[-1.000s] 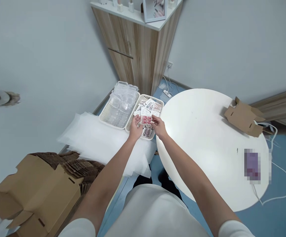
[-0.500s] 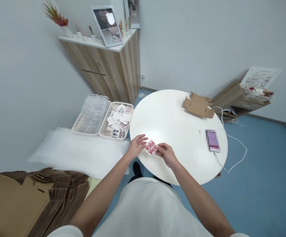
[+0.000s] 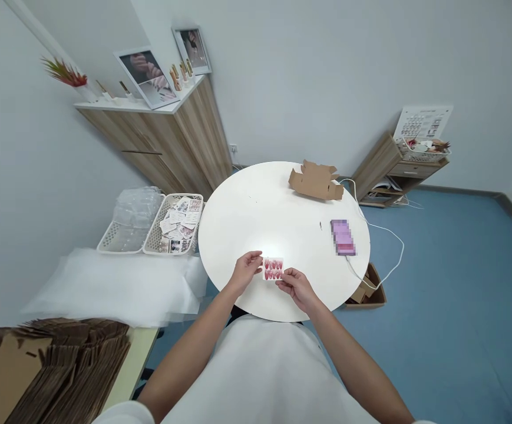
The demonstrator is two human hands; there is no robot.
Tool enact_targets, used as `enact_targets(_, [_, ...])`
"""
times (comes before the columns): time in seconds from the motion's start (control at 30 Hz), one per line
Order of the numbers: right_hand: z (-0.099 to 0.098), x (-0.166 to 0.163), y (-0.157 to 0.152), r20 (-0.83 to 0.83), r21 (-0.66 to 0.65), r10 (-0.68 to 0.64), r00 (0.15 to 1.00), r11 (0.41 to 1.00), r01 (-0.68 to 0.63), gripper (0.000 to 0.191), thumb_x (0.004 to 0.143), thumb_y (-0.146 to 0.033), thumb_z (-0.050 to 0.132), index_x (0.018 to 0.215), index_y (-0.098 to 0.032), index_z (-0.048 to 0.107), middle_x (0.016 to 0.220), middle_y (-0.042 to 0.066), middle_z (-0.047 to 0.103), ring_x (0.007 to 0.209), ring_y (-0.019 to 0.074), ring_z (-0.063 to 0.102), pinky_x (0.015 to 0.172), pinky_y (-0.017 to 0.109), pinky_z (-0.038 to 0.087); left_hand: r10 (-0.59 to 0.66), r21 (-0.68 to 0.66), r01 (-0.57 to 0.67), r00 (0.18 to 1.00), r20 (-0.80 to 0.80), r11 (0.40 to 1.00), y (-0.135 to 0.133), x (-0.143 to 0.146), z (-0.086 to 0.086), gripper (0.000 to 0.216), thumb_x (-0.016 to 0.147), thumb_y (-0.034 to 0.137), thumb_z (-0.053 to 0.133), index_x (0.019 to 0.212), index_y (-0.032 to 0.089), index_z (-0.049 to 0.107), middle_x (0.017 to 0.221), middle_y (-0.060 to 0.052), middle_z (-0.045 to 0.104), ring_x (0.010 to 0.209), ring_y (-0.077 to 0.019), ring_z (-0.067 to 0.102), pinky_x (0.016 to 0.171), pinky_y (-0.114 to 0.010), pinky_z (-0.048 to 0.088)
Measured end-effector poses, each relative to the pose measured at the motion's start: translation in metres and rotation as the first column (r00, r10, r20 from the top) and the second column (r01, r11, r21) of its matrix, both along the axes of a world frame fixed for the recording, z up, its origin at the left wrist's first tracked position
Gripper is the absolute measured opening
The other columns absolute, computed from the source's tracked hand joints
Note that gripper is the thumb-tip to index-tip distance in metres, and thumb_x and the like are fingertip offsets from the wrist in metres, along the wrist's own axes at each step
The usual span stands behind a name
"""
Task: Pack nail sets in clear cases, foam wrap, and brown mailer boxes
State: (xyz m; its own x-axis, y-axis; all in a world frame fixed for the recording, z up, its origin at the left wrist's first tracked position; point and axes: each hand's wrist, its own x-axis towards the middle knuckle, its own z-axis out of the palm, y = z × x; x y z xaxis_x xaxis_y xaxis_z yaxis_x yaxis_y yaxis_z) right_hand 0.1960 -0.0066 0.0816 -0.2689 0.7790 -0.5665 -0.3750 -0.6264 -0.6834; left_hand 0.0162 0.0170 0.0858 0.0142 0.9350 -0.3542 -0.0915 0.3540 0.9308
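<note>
A small white card of press-on nails (image 3: 273, 269), pink-red and set in two rows, is held level over the near part of the round white table (image 3: 233, 218). My right hand (image 3: 297, 288) pinches the card's lower right corner between thumb and fingers. At the card's left edge is my left hand (image 3: 245, 272), its fingers apart and the fingertips beside or just touching the edge; exact contact is hard to make out.
On the table are an unfolded cardboard box (image 3: 316, 181) and a purple, pixelated phone-like object (image 3: 343, 237) with a white cable. To the left stand a basket of nail cards (image 3: 149, 238) and a basket of clear plastic cases (image 3: 105, 240), near white sheets (image 3: 127, 288) and stacked flat cardboard (image 3: 79, 365).
The card has turned from a tilt to level, with my right hand still on it. My left fingers have come lower, nearer its left edge. The view has shifted rightward.
</note>
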Motion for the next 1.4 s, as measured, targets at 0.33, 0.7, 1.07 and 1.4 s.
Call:
enact_targets(0.33, [-0.008, 0.022, 0.003, -0.046, -0.035, -0.017, 0.999, 0.999, 0.015, 0.024, 0.056, -0.027, 0.072, 0.065, -0.02, 0.051, 0.061, -0.003, 0.056, 0.065, 0.0124, 0.062, 0.065, 0.025, 0.051, -0.068, -0.038, 0.067, 0.998, -0.005, 0.997, -0.003, 0.027, 0.001, 0.028, 0.065, 0.041, 0.061, 0.077, 0.016, 0.062, 0.064, -0.001, 0.058, 0.057, -0.0107, 0.054, 0.061, -0.027, 0.047])
enact_targets(0.7, [-0.007, 0.017, 0.001, -0.059, 0.022, 0.094, 0.994, 0.995, -0.093, 0.029, 0.058, -0.028, 0.071, 0.079, -0.02, 0.053, 0.076, 0.0, 0.062, 0.074, 0.0125, 0.062, 0.074, 0.028, 0.048, 0.021, -0.033, -0.019, 0.998, 0.051, 0.999, -0.006, 0.03, -0.013, 0.028, 0.067, 0.042, 0.06, 0.077, 0.015, 0.06, 0.07, -0.002, 0.059, 0.058, -0.0091, 0.053, 0.059, -0.025, 0.045])
enact_targets(1.07, [-0.013, 0.019, 0.004, -0.008, 0.043, 0.057, 0.998, 0.997, -0.057, 0.033, 0.055, -0.03, 0.073, 0.076, -0.02, 0.05, 0.066, -0.003, 0.06, 0.067, 0.0137, 0.062, 0.068, 0.03, 0.049, 0.046, -0.055, -0.046, 0.999, 0.013, 0.997, -0.005, 0.027, -0.013, 0.031, 0.066, 0.042, 0.06, 0.079, 0.014, 0.061, 0.071, -0.003, 0.061, 0.063, -0.0105, 0.055, 0.062, -0.026, 0.044])
enact_targets(1.4, [-0.009, 0.026, 0.036, 0.145, 0.22, -0.041, 0.989, 0.975, 0.008, 0.027, 0.059, -0.034, 0.068, 0.079, -0.019, 0.056, 0.062, -0.003, 0.056, 0.055, 0.0088, 0.053, 0.055, 0.024, 0.043, 0.015, -0.132, -0.005, 0.997, 0.078, 0.991, -0.009, 0.029, -0.007, 0.025, 0.063, 0.036, 0.065, 0.072, 0.014, 0.057, 0.067, -0.002, 0.061, 0.064, -0.0121, 0.059, 0.07, -0.03, 0.045])
